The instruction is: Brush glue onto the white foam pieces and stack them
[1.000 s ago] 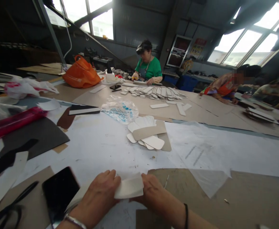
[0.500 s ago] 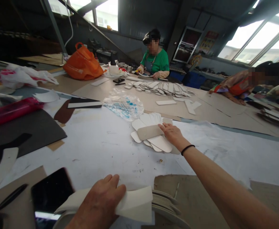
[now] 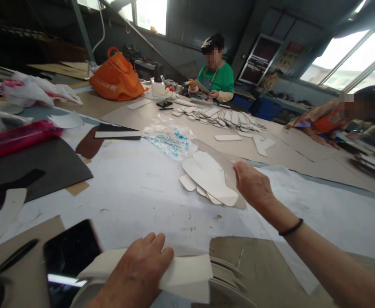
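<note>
My left hand (image 3: 138,269) is closed on a white, strip-like cut-out piece (image 3: 187,273) at the near edge. Beneath it, edges of several stacked pale cut-outs (image 3: 227,273) show. My right hand (image 3: 253,184) has its fingers pinched at the edge of a thin greyish-beige piece (image 3: 221,156), beside a fanned pile of white, rounded cut-outs (image 3: 206,175). The lower part of the greyish-beige piece is hidden by the white ones, and its full outline cannot be made out.
A black phone (image 3: 70,256) and a black pen (image 3: 16,256) lie at left. A crumpled clear bag (image 3: 171,139) is beyond the pile. Further off are a long heap of cut-outs (image 3: 219,117), an orange bag (image 3: 117,77) and a person in green (image 3: 221,79). Another person (image 3: 325,119) leans in at right.
My right hand has shifted right and its fingers have pinched together. The greyish-beige piece no longer lies across the top of the white pile. My left hand keeps its hold.
</note>
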Available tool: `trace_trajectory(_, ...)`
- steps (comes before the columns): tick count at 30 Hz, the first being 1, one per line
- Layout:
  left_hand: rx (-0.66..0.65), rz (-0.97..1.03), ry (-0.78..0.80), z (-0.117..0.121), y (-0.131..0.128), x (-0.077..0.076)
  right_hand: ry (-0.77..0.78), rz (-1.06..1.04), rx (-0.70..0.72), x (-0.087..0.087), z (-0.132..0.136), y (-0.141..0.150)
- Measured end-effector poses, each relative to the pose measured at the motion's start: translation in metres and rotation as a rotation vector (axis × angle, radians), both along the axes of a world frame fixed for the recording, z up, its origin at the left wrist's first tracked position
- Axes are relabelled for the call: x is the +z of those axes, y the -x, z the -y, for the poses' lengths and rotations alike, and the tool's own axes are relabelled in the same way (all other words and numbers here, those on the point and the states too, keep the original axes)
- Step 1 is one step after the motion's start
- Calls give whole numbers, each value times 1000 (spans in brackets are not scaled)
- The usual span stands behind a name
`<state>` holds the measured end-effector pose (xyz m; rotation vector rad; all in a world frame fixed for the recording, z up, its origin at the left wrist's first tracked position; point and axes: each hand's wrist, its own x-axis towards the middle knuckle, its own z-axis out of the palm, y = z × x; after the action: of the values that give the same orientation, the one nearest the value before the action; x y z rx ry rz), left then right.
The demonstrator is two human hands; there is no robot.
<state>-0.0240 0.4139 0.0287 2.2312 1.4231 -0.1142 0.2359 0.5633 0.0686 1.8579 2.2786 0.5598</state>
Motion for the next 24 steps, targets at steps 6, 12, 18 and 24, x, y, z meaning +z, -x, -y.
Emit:
trace_trajectory(6, 4, -1, -154, 7, 3, -10, 203, 0, 111, 3, 52, 37)
trace_trajectory(12, -90, -109, -707, 20, 4, -41, 484, -174, 411, -15, 126, 68)
trace_trajectory(18, -72, -103, -772, 21, -3, -35, 687, -386, 316, -24, 101, 54)
trace_trajectory(24, -34, -2, -700, 14, -1, -29, 331, -451, -270, -26, -5, 25)
